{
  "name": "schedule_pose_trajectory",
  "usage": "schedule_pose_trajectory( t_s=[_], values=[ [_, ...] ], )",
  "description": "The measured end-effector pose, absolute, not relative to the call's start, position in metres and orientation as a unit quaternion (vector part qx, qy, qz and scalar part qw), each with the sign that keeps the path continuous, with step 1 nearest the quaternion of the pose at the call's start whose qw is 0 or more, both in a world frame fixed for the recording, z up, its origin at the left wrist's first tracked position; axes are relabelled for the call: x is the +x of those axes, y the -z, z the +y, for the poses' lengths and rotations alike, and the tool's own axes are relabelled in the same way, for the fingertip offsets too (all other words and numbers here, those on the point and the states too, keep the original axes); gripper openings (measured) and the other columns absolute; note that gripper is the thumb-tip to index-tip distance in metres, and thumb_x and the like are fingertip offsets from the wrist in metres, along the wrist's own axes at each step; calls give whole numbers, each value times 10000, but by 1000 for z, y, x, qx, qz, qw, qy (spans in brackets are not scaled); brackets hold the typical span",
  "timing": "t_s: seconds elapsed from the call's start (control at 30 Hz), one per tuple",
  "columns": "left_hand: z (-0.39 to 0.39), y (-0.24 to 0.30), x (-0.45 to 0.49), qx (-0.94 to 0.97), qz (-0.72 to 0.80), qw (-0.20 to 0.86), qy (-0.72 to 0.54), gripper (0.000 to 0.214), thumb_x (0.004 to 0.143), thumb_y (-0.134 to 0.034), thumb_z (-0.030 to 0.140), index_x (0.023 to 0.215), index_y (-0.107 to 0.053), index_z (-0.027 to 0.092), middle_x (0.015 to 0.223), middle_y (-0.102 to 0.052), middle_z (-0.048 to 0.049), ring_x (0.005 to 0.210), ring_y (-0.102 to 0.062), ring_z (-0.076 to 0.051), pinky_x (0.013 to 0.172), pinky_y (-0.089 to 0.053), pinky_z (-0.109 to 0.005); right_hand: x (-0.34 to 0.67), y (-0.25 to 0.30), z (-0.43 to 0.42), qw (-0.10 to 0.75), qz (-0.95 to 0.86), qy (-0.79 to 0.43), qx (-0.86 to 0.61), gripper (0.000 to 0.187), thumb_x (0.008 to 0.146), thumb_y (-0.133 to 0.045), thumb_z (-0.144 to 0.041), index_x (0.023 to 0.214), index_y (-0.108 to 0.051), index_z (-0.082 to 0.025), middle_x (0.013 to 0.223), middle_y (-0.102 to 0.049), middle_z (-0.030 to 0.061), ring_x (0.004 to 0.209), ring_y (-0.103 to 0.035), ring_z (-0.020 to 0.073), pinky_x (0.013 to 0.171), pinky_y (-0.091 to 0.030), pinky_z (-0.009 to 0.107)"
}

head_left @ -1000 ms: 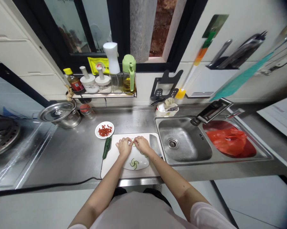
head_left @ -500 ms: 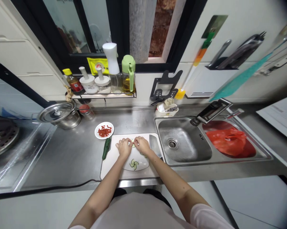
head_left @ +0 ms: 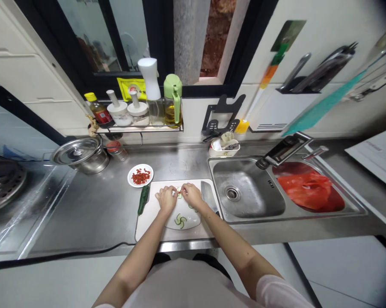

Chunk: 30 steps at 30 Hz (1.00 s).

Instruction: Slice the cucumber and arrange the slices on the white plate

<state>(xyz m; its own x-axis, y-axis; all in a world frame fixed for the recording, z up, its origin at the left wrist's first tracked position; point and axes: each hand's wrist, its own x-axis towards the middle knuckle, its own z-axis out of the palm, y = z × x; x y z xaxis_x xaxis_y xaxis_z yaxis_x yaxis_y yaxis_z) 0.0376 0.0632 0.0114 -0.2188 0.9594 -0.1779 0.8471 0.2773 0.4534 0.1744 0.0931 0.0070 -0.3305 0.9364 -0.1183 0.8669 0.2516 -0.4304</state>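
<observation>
Both my hands rest close together over a white cutting board (head_left: pixel 148 224) on the steel counter. My left hand (head_left: pixel 166 198) and my right hand (head_left: pixel 191 195) have their fingers bent, pinching pale green cucumber slices (head_left: pixel 179 192) between them. Nearer to me on the board sits a white plate (head_left: pixel 193 218) with a few cucumber slices (head_left: pixel 180 220) arranged on it. A whole piece of cucumber (head_left: pixel 144 199) lies along the board's left edge. A cleaver (head_left: pixel 208 196) lies flat on the board's right side.
A small dish of red chilli pieces (head_left: pixel 141 175) stands behind the board. A lidded pot (head_left: pixel 79 154) is at the left, a spice rack (head_left: pixel 138 111) behind. The sink (head_left: pixel 244 192) lies right, with a red bag (head_left: pixel 305 188) in its second basin. A black cable (head_left: pixel 67 252) runs along the counter's front.
</observation>
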Motion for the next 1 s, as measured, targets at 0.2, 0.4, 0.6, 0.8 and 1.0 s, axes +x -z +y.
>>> schedule_pose_trajectory(
  t_s=[0.2, 0.4, 0.6, 0.8, 1.0],
  values=[
    [64, -15, 36, 578, 775, 215, -140, 176, 858, -533, 382, 927, -641, 261, 980, -631, -54, 996, -506, -246, 858, -268, -386, 174, -10, 94, 97, -779, -215, -582, 179, 911, -463, -279, 948, -623, -209, 976, -620, 48, 902, -513, 162, 736, -329, 249],
    [64, -11, 36, 585, 769, 213, -142, 158, 854, -541, 367, 925, -639, 265, 981, -630, -53, 1005, -501, -251, 856, -265, -391, 171, -8, 90, 88, -785, -211, -576, 151, 903, -487, -278, 939, -618, -212, 982, -618, 49, 929, -509, 168, 746, -330, 251],
    [63, -7, 37, 588, 770, 207, -137, 148, 849, -553, 354, 919, -641, 259, 977, -627, -57, 1003, -497, -249, 864, -261, -396, 171, -7, 89, 75, -789, -206, -575, 143, 898, -487, -275, 913, -614, -212, 978, -623, 48, 911, -511, 170, 714, -323, 251],
    [64, -10, 37, 581, 772, 214, -145, 139, 840, -563, 343, 926, -643, 268, 966, -631, -48, 1003, -503, -250, 858, -266, -394, 172, -9, 88, 90, -786, -211, -573, 141, 886, -491, -267, 914, -618, -212, 969, -623, 46, 910, -508, 165, 722, -324, 245],
    [55, -28, 23, 531, 789, 226, -213, 156, 824, -566, 350, 922, -656, 270, 926, -639, -28, 952, -535, -234, 836, -292, -382, 185, -20, 90, 170, -758, -216, -592, 162, 873, -481, -274, 882, -626, -203, 859, -617, 26, 821, -516, 146, 679, -325, 232]
  ],
)
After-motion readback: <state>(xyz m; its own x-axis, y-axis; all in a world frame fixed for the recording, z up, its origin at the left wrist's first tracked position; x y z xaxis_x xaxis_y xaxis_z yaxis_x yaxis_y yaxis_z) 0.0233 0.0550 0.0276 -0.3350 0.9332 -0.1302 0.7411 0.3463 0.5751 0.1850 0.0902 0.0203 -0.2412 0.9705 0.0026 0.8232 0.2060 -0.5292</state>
